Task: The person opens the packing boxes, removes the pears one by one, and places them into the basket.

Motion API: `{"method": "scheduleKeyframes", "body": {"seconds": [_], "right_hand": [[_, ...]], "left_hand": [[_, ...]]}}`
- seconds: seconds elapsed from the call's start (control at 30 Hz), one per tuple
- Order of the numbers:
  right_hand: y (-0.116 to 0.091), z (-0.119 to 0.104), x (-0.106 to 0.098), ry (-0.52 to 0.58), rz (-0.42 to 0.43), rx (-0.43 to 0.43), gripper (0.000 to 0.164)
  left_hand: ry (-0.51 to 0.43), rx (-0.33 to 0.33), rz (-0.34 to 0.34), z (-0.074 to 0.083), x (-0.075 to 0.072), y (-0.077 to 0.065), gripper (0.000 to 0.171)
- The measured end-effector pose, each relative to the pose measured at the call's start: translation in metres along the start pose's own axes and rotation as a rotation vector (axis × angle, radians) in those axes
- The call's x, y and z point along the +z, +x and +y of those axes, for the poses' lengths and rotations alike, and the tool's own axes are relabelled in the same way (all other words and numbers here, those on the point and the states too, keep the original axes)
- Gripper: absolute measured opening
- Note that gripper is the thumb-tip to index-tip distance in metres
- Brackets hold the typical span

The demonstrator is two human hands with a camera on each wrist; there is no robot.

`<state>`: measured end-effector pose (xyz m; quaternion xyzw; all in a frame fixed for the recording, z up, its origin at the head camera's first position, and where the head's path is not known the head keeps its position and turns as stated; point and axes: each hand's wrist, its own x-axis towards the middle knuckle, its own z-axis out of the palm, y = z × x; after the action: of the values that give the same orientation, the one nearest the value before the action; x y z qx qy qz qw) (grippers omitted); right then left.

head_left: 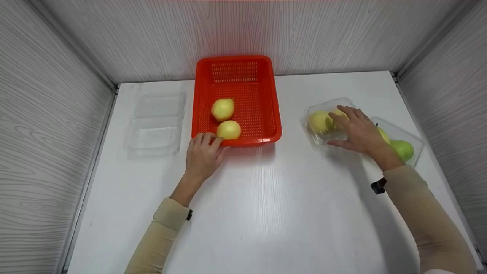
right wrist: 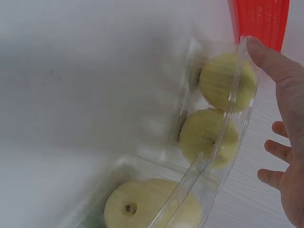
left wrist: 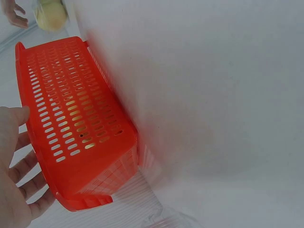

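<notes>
One red slotted plastic basket (head_left: 251, 142): rectangular, at the table's (head_left: 243, 228) back edge; two smooth round yellow fruits (head_left: 223, 109) inside.
Three clear plastic boxes: left box (head_left: 154, 137) near the back-left corner; middle box (head_left: 328, 106), two yellow fruits; right box (head_left: 404, 134) by the right edge, green fruit (head_left: 401, 150) showing.
Left hand (head_left: 203, 154): grasping basket rim.
Right hand (head_left: 359, 131): fingers released, spread over middle box.

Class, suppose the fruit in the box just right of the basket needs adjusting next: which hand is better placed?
Probably the right hand: it's over that box, while the left hand holds the basket.
</notes>
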<state>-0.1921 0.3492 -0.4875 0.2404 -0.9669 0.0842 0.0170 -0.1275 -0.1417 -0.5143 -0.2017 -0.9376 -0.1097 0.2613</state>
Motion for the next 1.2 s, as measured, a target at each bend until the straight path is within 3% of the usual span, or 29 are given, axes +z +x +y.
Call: {"method": "scheduleKeyframes", "body": {"seconds": [0.2, 0.43, 0.67, 1.2], "right_hand": [[0.004, 0.013, -0.003, 0.030, -0.092, 0.100, 0.091], [0.006, 0.022, -0.001, 0.037, -0.133, 0.136, 0.091], [0.008, 0.023, 0.000, 0.020, -0.157, 0.125, 0.089], [0.007, 0.011, 0.006, -0.016, -0.124, 0.070, 0.085]], "left_hand": [[0.008, -0.034, -0.007, 0.003, 0.002, 0.001, 0.030], [0.013, -0.047, -0.015, 0.005, 0.002, 0.002, 0.031], [0.037, -0.041, -0.007, 0.004, 0.002, 0.001, 0.030], [0.023, -0.035, 0.014, 0.003, 0.002, 0.001, 0.030]]}}
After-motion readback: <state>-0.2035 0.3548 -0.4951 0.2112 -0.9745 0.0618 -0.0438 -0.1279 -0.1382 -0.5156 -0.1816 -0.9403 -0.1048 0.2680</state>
